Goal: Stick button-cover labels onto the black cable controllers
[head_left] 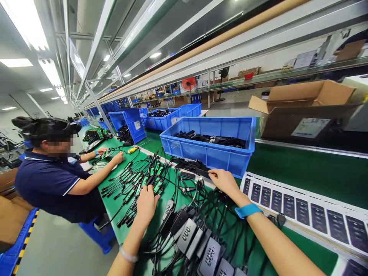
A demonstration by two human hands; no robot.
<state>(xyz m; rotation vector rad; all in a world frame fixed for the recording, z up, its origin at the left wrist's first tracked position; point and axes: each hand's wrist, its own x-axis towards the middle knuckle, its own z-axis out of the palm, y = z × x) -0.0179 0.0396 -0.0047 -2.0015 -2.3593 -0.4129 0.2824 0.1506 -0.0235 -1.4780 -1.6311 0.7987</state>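
My left hand (147,205) reaches over several green circuit boards (138,178) with black cables spread across the green bench. Its fingers are bent together at the near edge of the boards; what lies under the fingertips is hidden. My right hand (225,182), with a blue band at the wrist, pinches the end of a black plastic strip (201,171). That strip lies among similar black pieces just in front of a blue bin. Between my forearms is a pile of grey-and-black boxed units (185,234) with black cables attached.
A blue bin (207,147) holds black parts behind my right hand. White trays (291,195) with dark panels run along the right. An open cardboard box (304,111) stands behind them. At left a co-worker (57,172) handles a board beside a yellow object (132,150).
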